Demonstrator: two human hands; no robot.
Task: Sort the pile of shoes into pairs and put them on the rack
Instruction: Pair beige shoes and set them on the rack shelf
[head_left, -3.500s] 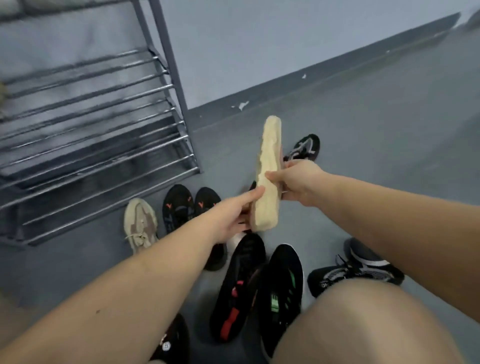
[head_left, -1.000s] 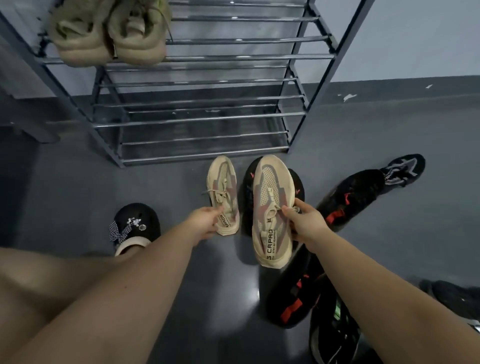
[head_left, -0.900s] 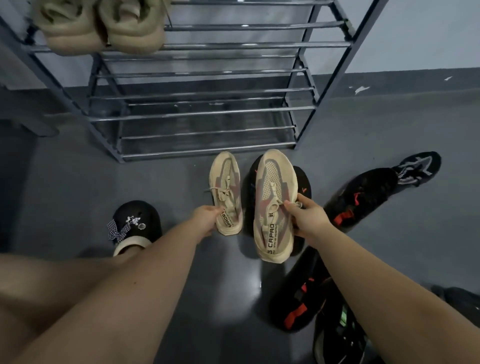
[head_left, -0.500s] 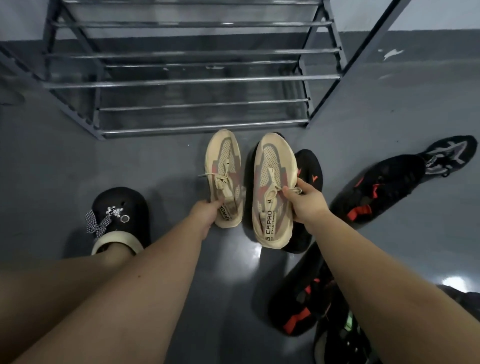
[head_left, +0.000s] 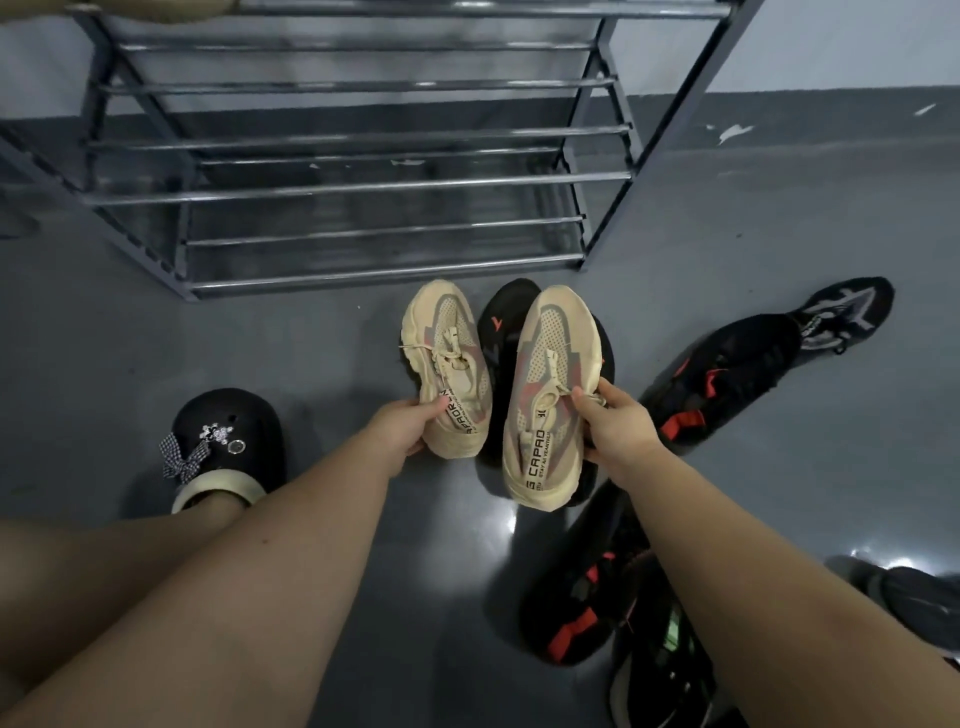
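Two matching beige mesh sneakers sit side by side, toes toward the rack. My left hand (head_left: 408, 423) grips the heel of the left beige sneaker (head_left: 451, 364). My right hand (head_left: 615, 423) holds the right beige sneaker (head_left: 553, 384) by its side near the laces, above a pair of black shoes (head_left: 501, 332). The grey metal shoe rack (head_left: 358, 187) stands just beyond, and its lower bar shelves hold nothing.
Black-and-red sneakers lie to the right (head_left: 727, 374) and lower right (head_left: 587, 597). A black-and-grey shoe (head_left: 841, 317) lies further right, a dark one (head_left: 919, 603) at the right edge. My foot in a black clog (head_left: 226, 441) rests on the grey floor at left.
My left hand has closed on the heel of the left beige sneaker and tilted it. The view has shifted, so the beige pair on the upper shelf has left the frame.
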